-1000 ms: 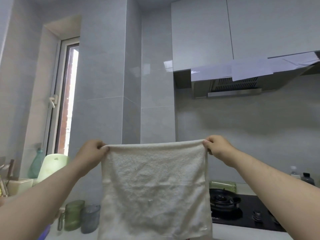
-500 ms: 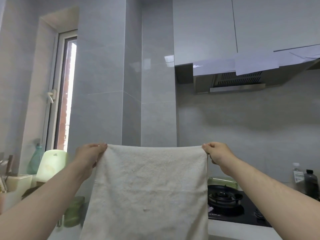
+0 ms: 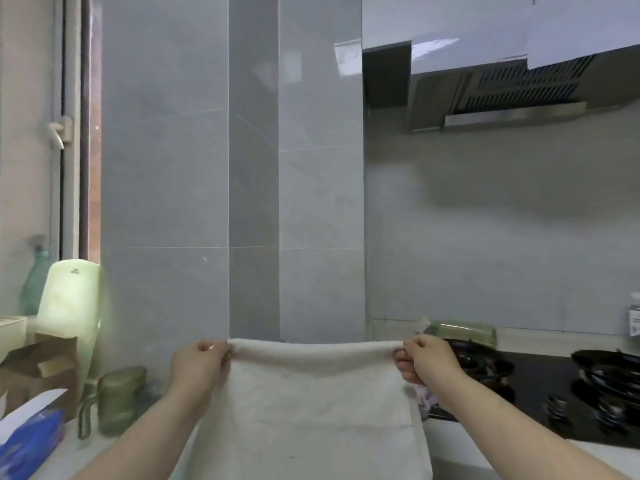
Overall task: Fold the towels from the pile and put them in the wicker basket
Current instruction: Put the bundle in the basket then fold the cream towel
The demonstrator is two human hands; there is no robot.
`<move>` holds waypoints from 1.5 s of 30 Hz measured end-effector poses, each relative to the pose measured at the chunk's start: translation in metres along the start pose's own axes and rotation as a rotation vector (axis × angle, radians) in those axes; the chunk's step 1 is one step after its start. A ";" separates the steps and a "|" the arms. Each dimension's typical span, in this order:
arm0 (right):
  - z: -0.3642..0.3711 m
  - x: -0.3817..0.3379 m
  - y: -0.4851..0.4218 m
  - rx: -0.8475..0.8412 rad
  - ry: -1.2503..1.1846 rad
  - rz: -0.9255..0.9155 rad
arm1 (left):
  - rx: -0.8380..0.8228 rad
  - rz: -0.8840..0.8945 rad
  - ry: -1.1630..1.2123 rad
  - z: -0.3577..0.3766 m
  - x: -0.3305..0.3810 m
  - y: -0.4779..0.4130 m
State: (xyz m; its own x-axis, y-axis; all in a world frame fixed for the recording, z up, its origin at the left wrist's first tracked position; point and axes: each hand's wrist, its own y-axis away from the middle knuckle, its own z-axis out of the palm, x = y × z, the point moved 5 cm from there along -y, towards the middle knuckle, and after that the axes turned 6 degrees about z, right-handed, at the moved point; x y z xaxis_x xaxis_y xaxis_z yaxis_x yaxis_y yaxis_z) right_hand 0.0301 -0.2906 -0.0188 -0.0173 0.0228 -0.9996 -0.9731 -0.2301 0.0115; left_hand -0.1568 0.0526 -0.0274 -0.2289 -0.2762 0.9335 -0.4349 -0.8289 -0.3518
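Note:
A white towel (image 3: 311,403) hangs spread out in front of me, low in the view, its lower part cut off by the frame's bottom edge. My left hand (image 3: 199,367) pinches its top left corner and my right hand (image 3: 424,362) pinches its top right corner, so the top edge runs stretched and level between them. Neither the towel pile nor the wicker basket is in view.
A black gas hob (image 3: 561,393) with burners sits at the right, under a range hood (image 3: 495,95). At the left stand a green mug (image 3: 117,400), a pale green board (image 3: 69,306), a brown paper bag (image 3: 38,368) and a blue tissue box (image 3: 27,434). A grey tiled wall is straight ahead.
Both hands have come down with the towel, from the middle of the view to low in it, still holding its top corners. The view itself has shifted and shows more of the counter.

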 end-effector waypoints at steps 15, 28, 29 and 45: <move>0.079 0.143 -0.043 -0.238 1.013 -0.209 | -0.489 0.310 -0.707 0.056 -0.134 0.017; 0.092 0.162 -0.069 -0.307 1.410 -0.215 | -0.935 0.297 -1.116 0.084 -0.153 0.020; 0.093 0.162 -0.069 -0.315 1.415 -0.209 | -0.957 0.282 -1.140 0.085 -0.153 0.021; 0.093 0.144 0.029 -0.553 1.414 -0.340 | -1.007 0.322 -1.165 0.063 -0.128 0.082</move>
State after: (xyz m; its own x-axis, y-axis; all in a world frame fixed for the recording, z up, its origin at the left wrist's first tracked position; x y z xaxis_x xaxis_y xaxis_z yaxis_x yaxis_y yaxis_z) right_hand -0.0219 -0.2033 -0.1597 0.7107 -0.6833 -0.1675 -0.6783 -0.7287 0.0946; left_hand -0.1081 -0.0107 -0.1709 0.1414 -0.9726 0.1846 -0.9897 -0.1431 0.0042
